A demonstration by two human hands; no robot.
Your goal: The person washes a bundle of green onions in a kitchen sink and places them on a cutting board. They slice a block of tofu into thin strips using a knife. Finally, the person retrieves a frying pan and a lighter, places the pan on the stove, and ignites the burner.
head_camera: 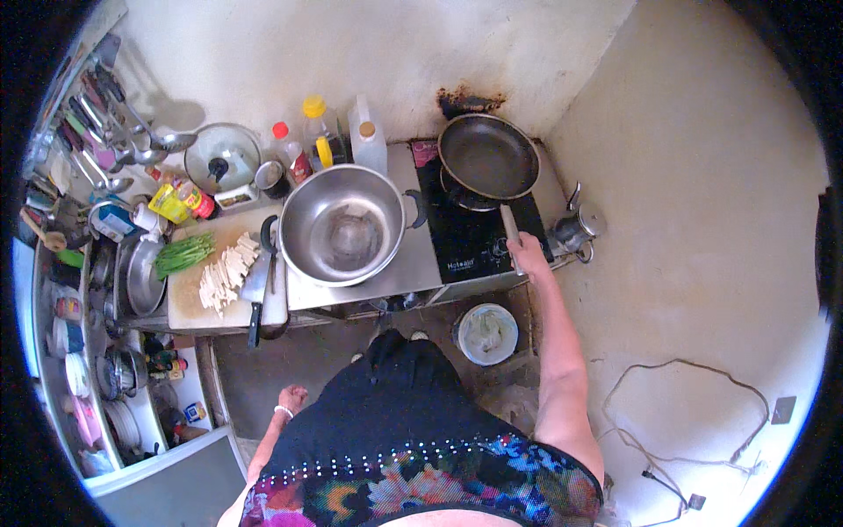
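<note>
My right hand (528, 253) grips the handle of a dark frying pan (489, 157), tilted above the black gas stove (474, 247). My left hand (293, 398) hangs low at my side, with its fingers curled and nothing visible in it. A wide steel pot (342, 224) stands on the counter left of the stove. Beside it, a cutting board (181, 300) carries green vegetable stalks (186, 255) and pale cut strips (224, 280). A cleaver (257, 280) with a black handle lies across the board's right side.
Bottles (319, 125), a plastic jug (369, 148) and a glass lid (224, 161) line the wall. A steel kettle (576, 227) stands right of the stove. Below is a white bucket (489, 334). Ladles (174, 141) hang at left above crowded shelves (158, 454). A cable (678, 361) runs along the right wall.
</note>
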